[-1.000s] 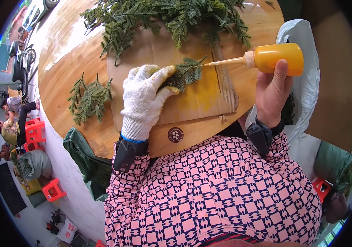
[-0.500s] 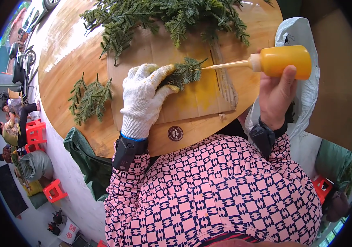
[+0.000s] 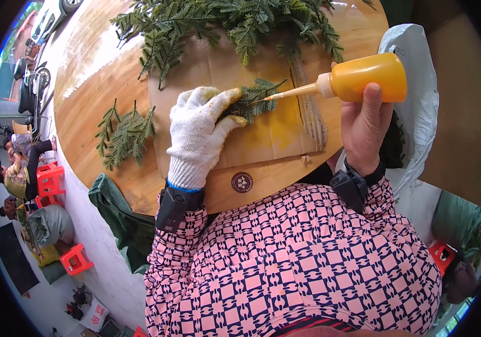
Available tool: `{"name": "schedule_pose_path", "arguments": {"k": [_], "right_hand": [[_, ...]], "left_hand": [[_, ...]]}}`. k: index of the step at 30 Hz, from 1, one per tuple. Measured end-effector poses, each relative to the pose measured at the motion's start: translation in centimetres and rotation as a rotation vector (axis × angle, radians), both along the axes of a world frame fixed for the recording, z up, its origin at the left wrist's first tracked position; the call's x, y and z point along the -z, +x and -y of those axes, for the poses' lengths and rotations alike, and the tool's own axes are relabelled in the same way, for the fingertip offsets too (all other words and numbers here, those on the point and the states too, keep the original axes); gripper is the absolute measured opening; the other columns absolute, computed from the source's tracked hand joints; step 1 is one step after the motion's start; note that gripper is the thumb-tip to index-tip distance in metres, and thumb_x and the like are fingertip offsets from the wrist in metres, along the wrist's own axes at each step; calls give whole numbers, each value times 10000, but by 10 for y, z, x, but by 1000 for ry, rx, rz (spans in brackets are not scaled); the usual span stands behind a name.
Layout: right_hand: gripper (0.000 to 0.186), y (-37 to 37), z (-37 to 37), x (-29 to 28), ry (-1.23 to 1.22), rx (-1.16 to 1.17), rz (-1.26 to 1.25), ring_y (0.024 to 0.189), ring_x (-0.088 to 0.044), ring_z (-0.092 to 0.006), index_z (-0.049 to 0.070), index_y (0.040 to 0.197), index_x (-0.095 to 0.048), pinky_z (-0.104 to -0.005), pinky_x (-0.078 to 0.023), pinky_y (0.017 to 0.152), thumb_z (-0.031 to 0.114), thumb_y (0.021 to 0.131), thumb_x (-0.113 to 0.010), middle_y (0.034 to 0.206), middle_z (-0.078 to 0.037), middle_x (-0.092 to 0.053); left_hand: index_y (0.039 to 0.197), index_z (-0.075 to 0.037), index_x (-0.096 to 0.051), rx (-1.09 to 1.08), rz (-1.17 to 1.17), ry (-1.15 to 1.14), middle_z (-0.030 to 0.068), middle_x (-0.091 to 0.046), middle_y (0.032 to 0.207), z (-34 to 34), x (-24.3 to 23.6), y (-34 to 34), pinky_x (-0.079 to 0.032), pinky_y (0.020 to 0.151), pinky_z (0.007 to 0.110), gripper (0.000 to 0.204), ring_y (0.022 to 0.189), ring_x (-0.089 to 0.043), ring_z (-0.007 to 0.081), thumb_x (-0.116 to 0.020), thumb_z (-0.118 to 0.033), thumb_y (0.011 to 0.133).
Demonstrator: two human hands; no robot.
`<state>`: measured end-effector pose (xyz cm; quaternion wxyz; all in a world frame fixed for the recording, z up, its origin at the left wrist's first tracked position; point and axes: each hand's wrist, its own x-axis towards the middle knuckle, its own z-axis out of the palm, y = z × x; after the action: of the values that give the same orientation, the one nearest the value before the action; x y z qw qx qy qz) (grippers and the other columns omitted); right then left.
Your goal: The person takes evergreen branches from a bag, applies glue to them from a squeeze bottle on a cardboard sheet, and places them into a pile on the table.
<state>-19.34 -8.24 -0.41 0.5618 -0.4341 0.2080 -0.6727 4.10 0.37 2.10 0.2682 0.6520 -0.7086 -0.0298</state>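
Note:
My left hand (image 3: 202, 132), in a white knit glove with yellow-stained fingertips, pinches a small green artificial fir sprig (image 3: 258, 100) above a cardboard sheet (image 3: 226, 150). In my bare right hand (image 3: 368, 121) is an orange-yellow squeeze bottle (image 3: 371, 77), tilted on its side. Its long tapered nozzle points left, and the tip lies at the sprig's needles; whether it touches them I cannot tell. Yellow smears mark the cardboard beneath the sprig.
A heap of fir sprigs (image 3: 240, 22) covers the far side of the wooden table (image 3: 83, 112). A smaller bunch (image 3: 128, 135) lies left of the cardboard. A white plastic bag (image 3: 420, 112) hangs at the right. Red stools (image 3: 76, 259) and a seated person (image 3: 18, 177) are at far left.
My right hand has moved left with the squeeze bottle, bringing its nozzle further in over the sprig. The left hand keeps its grip on the sprig almost in place.

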Motion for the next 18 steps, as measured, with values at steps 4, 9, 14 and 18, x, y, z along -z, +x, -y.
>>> {"name": "schedule_pose_path", "arguments": {"k": [4, 9, 14, 18], "right_hand": [[366, -1, 2, -1, 28, 29, 14, 1050, -577, -163, 116, 1217, -517, -475, -401, 1047, 269, 906, -634, 1129, 8, -582], [394, -5, 4, -3, 20, 79, -6, 1054, -567, -153, 96, 1219, -513, -405, -420, 1023, 273, 896, -652, 1137, 3, -576], [411, -15, 10, -3, 2, 143, -22, 1049, -566, -152, 81, 1218, -511, -361, -423, 1005, 280, 891, -661, 1134, -6, -578], [410, -24, 19, 2, 1, 194, -9, 1042, -569, -157, 80, 1217, -512, -349, -420, 1000, 282, 892, -660, 1122, -11, -585]], "left_hand": [[1058, -108, -676, 1, 9, 11, 77, -620, 934, 0, 1, 2, -442, 809, 370, 397, 917, -557, 276, -750, -203, 680], [1061, -159, -682, -7, 23, 9, 38, -625, 935, 1, 4, 3, -432, 813, 381, 409, 939, -559, 261, -751, -284, 678], [1050, -155, -687, -1, 14, -3, 41, -629, 920, 1, 5, 3, -438, 807, 381, 399, 930, -561, 264, -754, -271, 674], [1045, -152, -689, -4, 8, 8, 45, -630, 919, 3, 5, 2, -441, 804, 381, 396, 931, -562, 264, -756, -263, 671]]}}
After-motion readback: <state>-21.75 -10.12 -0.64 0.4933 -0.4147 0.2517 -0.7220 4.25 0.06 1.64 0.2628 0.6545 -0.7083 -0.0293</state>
